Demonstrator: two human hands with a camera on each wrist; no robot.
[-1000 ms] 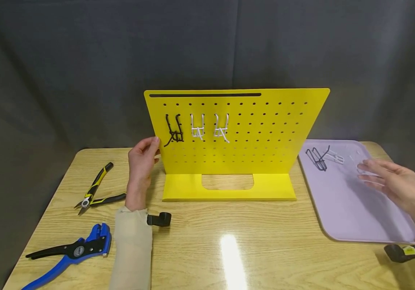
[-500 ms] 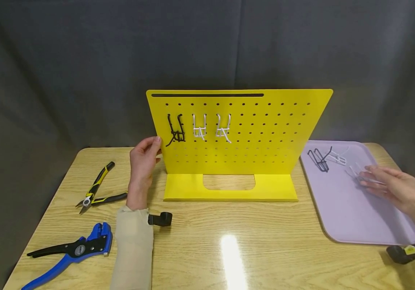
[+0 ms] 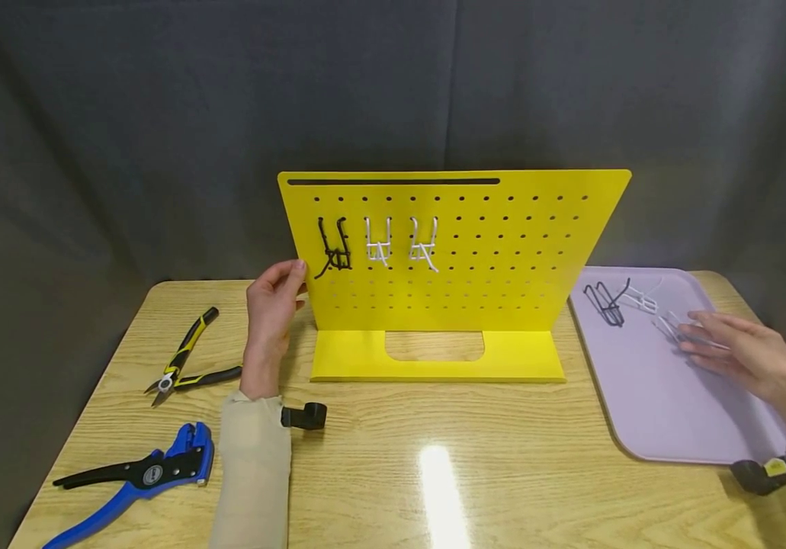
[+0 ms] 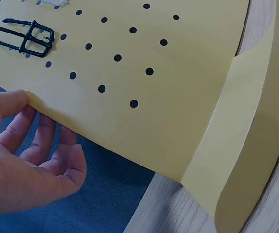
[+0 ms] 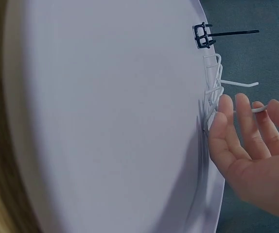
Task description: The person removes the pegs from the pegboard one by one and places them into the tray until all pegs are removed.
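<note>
My left hand grips the left edge of a yellow pegboard, thumb in front and fingers behind in the left wrist view. A black wire hook and two white wire hooks hang in a row on its upper left part. Over the lilac tray, my right hand holds a white wire hook; the right wrist view shows its prong between thumb and fingers. Another white hook and a black hook lie at the tray's far left.
Yellow-and-black cutting pliers lie spread on the wooden table, left of the board. Nearer sits a blue-and-black wire stripper. A dark curtain hangs behind the table.
My right fingers have taken hold of a white hook in the tray, and its wires now show left of the fingertips. The left hand keeps its grip on the board.
</note>
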